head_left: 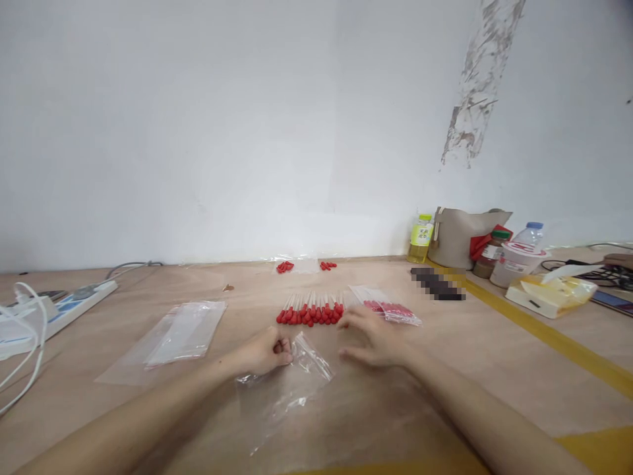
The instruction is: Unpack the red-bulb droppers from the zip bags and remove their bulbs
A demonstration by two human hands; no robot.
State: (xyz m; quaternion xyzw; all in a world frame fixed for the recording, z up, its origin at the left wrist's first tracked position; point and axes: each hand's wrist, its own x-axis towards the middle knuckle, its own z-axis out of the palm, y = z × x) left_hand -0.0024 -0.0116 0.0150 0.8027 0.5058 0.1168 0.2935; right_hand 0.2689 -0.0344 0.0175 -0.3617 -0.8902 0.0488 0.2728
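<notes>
Pinched at its upper edge, a clear plastic bag (pixel 281 409) hangs from my left hand (pixel 267 351) and spreads over the table in front of me. My right hand (pixel 373 336) has its thumb and fingers apart, with nothing visible between them. Its fingertips are close to the right end of a row of red-tipped white sticks (pixel 310 310), though I cannot tell whether they touch. Just behind that hand lies a clear bag with red-tipped sticks inside (pixel 390 310), partly hidden by the fingers.
Flat clear bags (pixel 188 333) lie in a stack at left, near a white power strip (pixel 89 303) with cables. Small red pieces (pixel 285 267) sit by the wall. At right stand a tea bottle (pixel 420 239), a grey bag (pixel 455 237), a plastic cup (pixel 517 267) and a tissue pack (pixel 548 293).
</notes>
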